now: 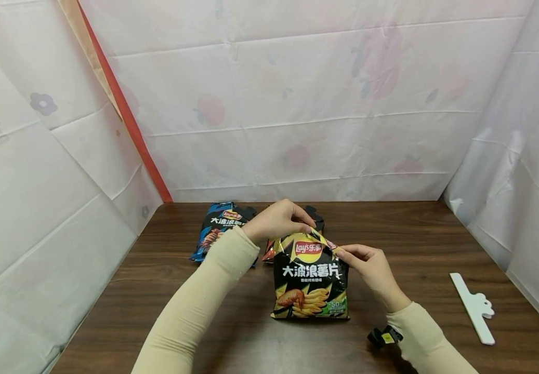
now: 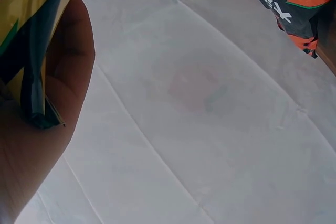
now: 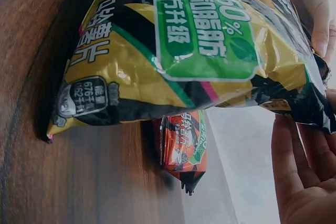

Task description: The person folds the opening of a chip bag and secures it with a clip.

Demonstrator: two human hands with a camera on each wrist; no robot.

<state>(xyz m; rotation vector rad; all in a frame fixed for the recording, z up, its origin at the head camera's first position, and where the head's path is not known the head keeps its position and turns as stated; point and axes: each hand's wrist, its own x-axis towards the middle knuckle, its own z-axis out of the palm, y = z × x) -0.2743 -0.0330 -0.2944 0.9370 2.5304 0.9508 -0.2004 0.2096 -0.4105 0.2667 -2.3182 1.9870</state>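
A black and yellow Lay's chip bag [image 1: 310, 280] stands upright on the table, its printed front toward me. The strip along its top is folded over and slants down to the right. My left hand [image 1: 280, 221] pinches the upper left end of that strip. At the lower right end, my right hand [image 1: 372, 270] grips the fold between thumb and fingers. In the left wrist view, the bag's edge [image 2: 34, 72] lies against my left hand [image 2: 73, 61]. The right wrist view has the bag's side [image 3: 210, 30] up close, with my right hand [image 3: 304, 171] at its top.
Behind the held bag lies a red chip bag [image 1: 269, 251], mostly hidden. A blue chip bag [image 1: 208, 234] lies to the left, partly behind my left arm. A white bag clip [image 1: 475, 309] rests at the right. Light patterned sheets [image 1: 297, 104] enclose the wooden table [image 1: 400, 228].
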